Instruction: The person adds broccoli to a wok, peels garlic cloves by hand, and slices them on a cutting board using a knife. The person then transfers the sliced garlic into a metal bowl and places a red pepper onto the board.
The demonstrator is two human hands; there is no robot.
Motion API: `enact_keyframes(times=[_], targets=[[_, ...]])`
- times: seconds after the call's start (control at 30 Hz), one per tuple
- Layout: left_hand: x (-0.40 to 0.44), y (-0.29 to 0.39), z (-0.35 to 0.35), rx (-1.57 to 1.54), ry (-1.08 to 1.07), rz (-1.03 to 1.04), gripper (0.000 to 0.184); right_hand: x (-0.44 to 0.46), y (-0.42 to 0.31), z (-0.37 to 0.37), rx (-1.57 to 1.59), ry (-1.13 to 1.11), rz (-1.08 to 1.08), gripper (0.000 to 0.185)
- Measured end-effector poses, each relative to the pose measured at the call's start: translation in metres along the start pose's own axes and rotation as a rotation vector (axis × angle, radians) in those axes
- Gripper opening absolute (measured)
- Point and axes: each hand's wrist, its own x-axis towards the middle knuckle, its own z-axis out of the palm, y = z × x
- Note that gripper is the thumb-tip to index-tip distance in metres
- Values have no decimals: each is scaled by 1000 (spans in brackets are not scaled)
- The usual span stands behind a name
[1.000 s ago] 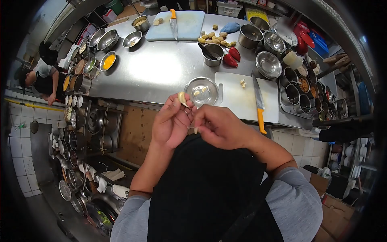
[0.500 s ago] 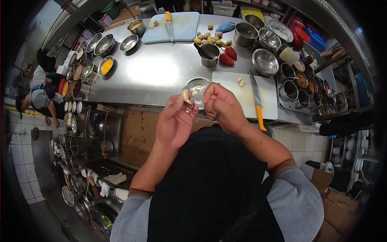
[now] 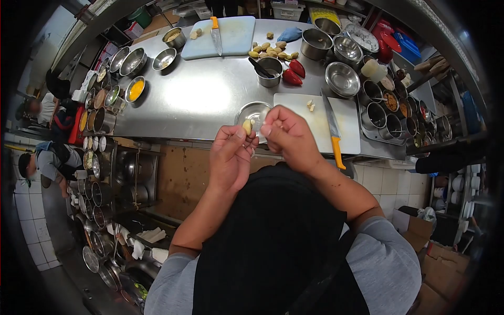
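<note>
My left hand (image 3: 229,157) holds a garlic clove (image 3: 247,126) upright between thumb and fingertips. Just to its right, my right hand (image 3: 292,137) is closed with thumb and finger pinched together; whatever they grip is too small to make out. Behind both hands stands a steel bowl (image 3: 242,114), partly hidden by them. To the right lies a white cutting board (image 3: 299,103) with a few garlic pieces (image 3: 311,105) on it. A knife (image 3: 333,123) with an orange handle rests across that board, its handle toward me.
Potatoes (image 3: 273,51), red peppers (image 3: 294,73) and a steel pot (image 3: 270,80) sit farther back. A second board (image 3: 236,37) carries another knife (image 3: 216,39). Steel bowls (image 3: 343,80) stand at right. Two people (image 3: 50,163) are at the far left.
The clove in my left hand has turned from slanted to more upright, and my right fingers have shifted slightly. At the left, one person has moved and a second shows more clearly.
</note>
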Motion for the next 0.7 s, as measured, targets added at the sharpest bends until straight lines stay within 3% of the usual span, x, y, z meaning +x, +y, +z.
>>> enact_keyframes(times=[0.07,0.37,0.43,0.47,0.5,0.57,0.7], targets=[[-1,0,-2,5,8,-11,9,2,-3,-9,347,-20,28,8],[5,5,-2,-194,-112,-178,24,0,9,-33,458,-31,114,8],[11,-1,-11,179,-29,-13,25,-7,20,-50,465,-36,148,10],[14,-7,-14,581,84,136,25,-10,29,-61,468,-11,210,13],[17,-8,-23,576,81,136,25,-11,38,-70,474,9,273,16],[18,-5,-37,183,190,-69,25,-14,52,-85,442,60,363,20],[11,-20,-37,35,221,-55,27,-18,75,-77,429,125,657,16]])
